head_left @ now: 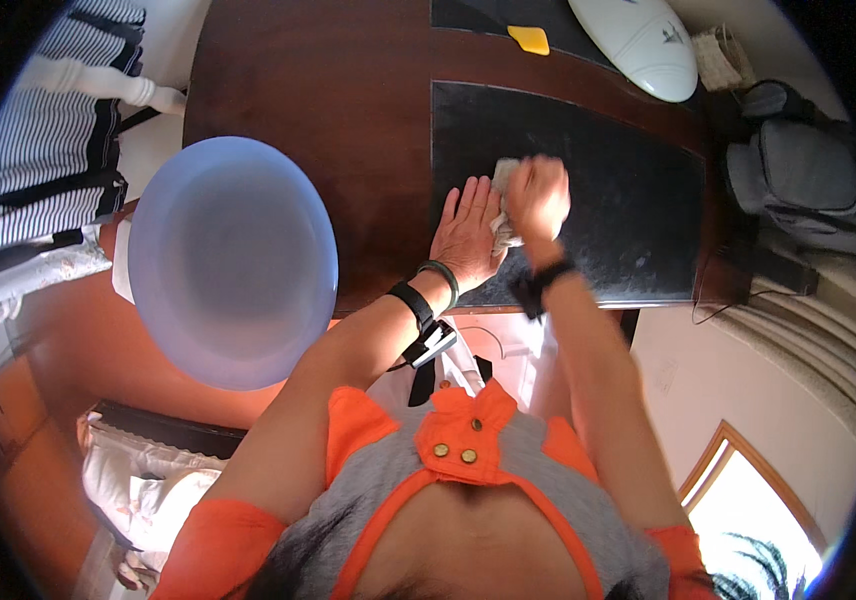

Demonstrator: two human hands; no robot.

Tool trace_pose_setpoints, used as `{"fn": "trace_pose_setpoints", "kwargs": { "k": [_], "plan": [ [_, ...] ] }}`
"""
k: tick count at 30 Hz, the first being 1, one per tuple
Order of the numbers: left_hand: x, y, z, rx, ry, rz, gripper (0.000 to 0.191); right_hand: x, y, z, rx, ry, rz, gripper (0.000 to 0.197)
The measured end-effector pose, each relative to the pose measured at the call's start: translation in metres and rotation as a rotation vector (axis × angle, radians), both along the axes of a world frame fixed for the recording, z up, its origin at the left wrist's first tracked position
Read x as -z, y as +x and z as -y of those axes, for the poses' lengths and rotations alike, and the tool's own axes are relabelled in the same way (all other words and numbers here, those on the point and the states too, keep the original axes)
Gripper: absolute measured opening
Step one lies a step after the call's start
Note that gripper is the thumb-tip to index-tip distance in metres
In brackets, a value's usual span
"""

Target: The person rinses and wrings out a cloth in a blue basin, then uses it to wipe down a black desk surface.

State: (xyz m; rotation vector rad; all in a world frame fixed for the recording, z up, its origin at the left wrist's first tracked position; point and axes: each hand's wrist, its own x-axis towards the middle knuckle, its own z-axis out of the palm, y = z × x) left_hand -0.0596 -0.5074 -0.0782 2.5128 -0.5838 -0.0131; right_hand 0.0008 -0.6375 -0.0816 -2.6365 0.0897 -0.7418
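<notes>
My right hand, slightly blurred, is closed on a crumpled pale cloth over the black inset panel of a dark wooden desk. My left hand lies flat, palm down, just left of the cloth, on the panel near the desk's front edge. Its fingers point away from me, and its fingertips and thumb side are close to the cloth; whether they press on it I cannot tell. Pale smudges mark the panel to the right of my hands.
A large bluish plastic basin stands at the desk's left edge. Farther back are a yellow flat item and a white oval object, with a wicker basket beside it. A gray bag sits at the right.
</notes>
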Motion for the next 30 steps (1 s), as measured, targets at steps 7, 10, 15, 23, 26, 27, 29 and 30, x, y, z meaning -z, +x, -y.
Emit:
{"fn": "trace_pose_setpoints", "kwargs": {
  "k": [7,10,15,23,26,27,29,30],
  "plan": [
    [0.002,0.001,-0.006,0.015,0.066,-0.023,0.076,-0.009,0.035,0.001,0.047,0.064,-0.36,0.025],
    [0.022,-0.003,-0.01,0.011,0.064,0.024,0.078,-0.024,-0.011,-0.011,-0.116,0.201,-0.225,0.015],
    [0.004,-0.001,-0.006,0.033,-0.014,-0.033,0.074,-0.006,-0.037,-0.023,0.005,-0.075,0.035,0.014],
    [0.003,0.001,-0.006,0.046,0.096,0.006,0.073,-0.02,0.044,-0.011,0.046,0.148,-0.46,0.023],
    [0.008,-0.003,-0.006,0.018,0.031,0.023,0.071,-0.032,0.03,-0.003,-0.073,0.159,-0.529,0.035],
    [0.013,-0.003,-0.005,0.011,0.001,0.038,0.071,-0.033,0.021,0.004,-0.178,0.125,-0.502,0.042],
    [0.016,0.001,-0.008,0.006,-0.028,0.067,0.07,-0.037,-0.001,0.02,-0.235,0.054,-0.417,0.049],
    [0.017,0.003,-0.01,0.012,-0.061,0.043,0.07,-0.038,-0.008,0.03,-0.168,0.188,-0.473,0.048]
  ]
}}
